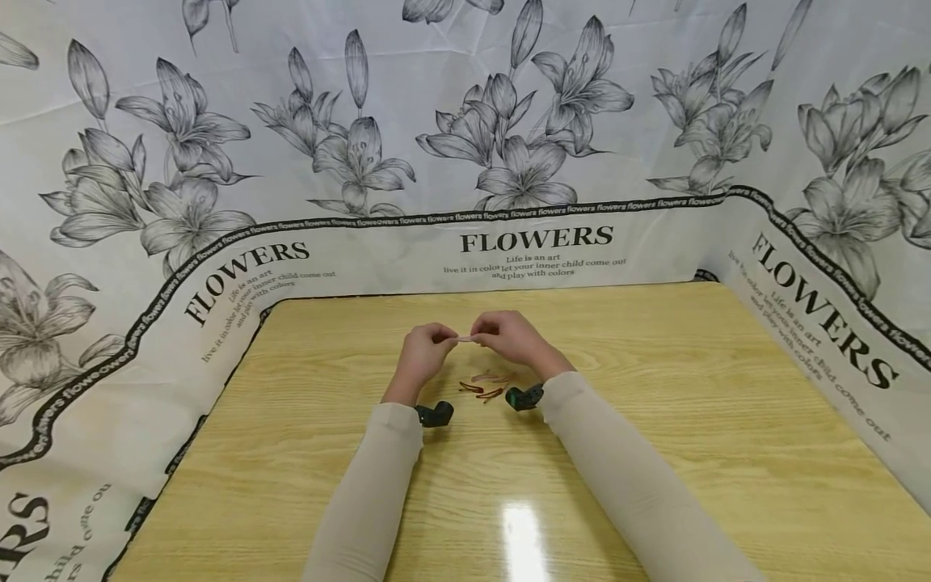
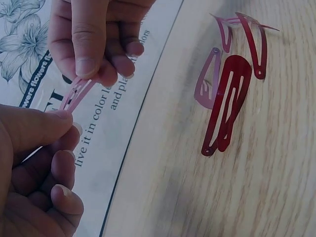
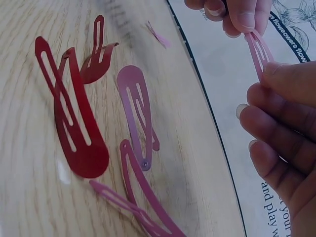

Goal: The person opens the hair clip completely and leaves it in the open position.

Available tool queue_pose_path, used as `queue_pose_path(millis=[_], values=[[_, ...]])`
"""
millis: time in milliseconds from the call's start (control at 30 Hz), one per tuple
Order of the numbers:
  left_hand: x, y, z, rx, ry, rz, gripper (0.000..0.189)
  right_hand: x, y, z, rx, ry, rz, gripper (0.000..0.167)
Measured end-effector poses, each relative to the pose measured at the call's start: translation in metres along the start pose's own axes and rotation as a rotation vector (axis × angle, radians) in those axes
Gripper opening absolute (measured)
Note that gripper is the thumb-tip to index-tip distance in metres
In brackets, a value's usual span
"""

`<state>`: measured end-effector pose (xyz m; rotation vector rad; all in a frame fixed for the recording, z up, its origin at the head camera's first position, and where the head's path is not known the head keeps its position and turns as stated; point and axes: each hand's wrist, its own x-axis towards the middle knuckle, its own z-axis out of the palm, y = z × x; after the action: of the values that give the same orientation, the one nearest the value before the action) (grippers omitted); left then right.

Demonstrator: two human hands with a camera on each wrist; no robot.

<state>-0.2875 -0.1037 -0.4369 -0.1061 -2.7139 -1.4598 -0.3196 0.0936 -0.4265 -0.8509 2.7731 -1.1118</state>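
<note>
A pink snap hair clip [image 2: 80, 93] is stretched between both hands, just above the far half of the table. My left hand [image 1: 425, 353] pinches one end with thumb and forefinger. The other end is pinched by my right hand [image 1: 512, 337]; fingertips cover both ends. Below the hands, in the left wrist view, a large red hair clip [image 2: 215, 118] lies close to a mauve clip [image 2: 204, 91] and a second red clip [image 2: 260, 54]. Nearer the camera in the right wrist view lies another pink clip [image 3: 143, 185], its two arms spread apart.
The wood-grain table [image 1: 655, 453] ends at a hanging cloth [image 1: 538, 279] printed with flowers and lettering, at the back and both sides. A dark wrist device [image 1: 435, 415] sits at the left cuff, another dark device [image 1: 525, 397] at the right cuff, both beside the loose clips.
</note>
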Motion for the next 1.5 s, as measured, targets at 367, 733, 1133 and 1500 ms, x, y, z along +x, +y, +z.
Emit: queue_pose_path(millis=[367, 733, 1133, 1500], values=[[-0.001, 0.005, 0.002, -0.002, -0.039, 0.037, 0.013, -0.011, 0.003, -0.004, 0.03, 0.029, 0.001, 0.012], [-0.012, 0.009, 0.002, 0.005, -0.075, 0.069, 0.014, -0.023, 0.007, -0.001, 0.047, 0.067, 0.003, 0.011], [-0.021, 0.002, 0.01, -0.009, -0.085, 0.105, 0.012, -0.041, 0.01, 0.01, 0.126, 0.099, 0.03, 0.009], [-0.022, 0.0, 0.016, -0.029, -0.071, 0.117, 0.012, -0.045, 0.01, 0.011, 0.125, 0.125, 0.046, 0.008]])
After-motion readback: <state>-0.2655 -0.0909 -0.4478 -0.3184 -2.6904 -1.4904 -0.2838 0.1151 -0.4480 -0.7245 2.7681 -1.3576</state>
